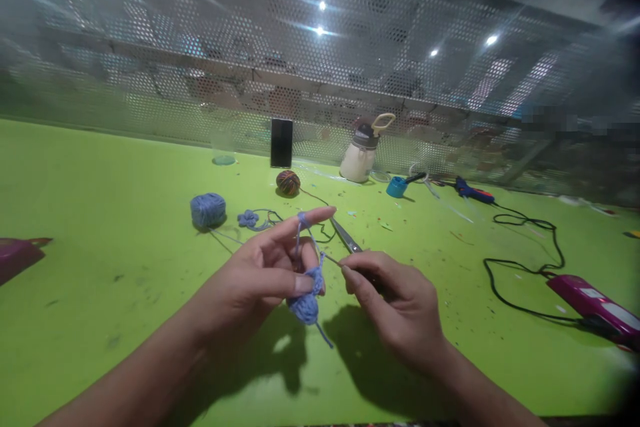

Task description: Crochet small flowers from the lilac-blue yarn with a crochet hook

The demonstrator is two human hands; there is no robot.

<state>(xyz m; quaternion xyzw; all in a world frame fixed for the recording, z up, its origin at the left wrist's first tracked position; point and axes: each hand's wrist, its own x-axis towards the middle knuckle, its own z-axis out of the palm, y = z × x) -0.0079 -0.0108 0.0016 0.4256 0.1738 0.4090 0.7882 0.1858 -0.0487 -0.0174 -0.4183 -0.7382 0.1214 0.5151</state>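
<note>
My left hand (275,267) pinches a small blue crochet piece (304,307) between thumb and fingers, a loose yarn tail hanging below it. Blue yarn wraps round the raised left index finger and runs down to the piece. In my right hand (395,300) is a thin crochet hook (332,259), its tip at the top loop of the piece. Most of the hook's handle is hidden by the fingers. A ball of blue yarn (208,210) lies to the left, a strand trailing from it toward my left hand. Behind the hands lies a pair of scissors (345,235), partly covered.
On the green table (125,320) are a crocheted blue flower (248,218), a multicoloured yarn ball (288,183), a phone (281,143), a bottle (359,157) and a blue tape roll (397,187). A glue gun (473,191) and corded magenta device (595,303) are right. Perforated panel (300,80) behind.
</note>
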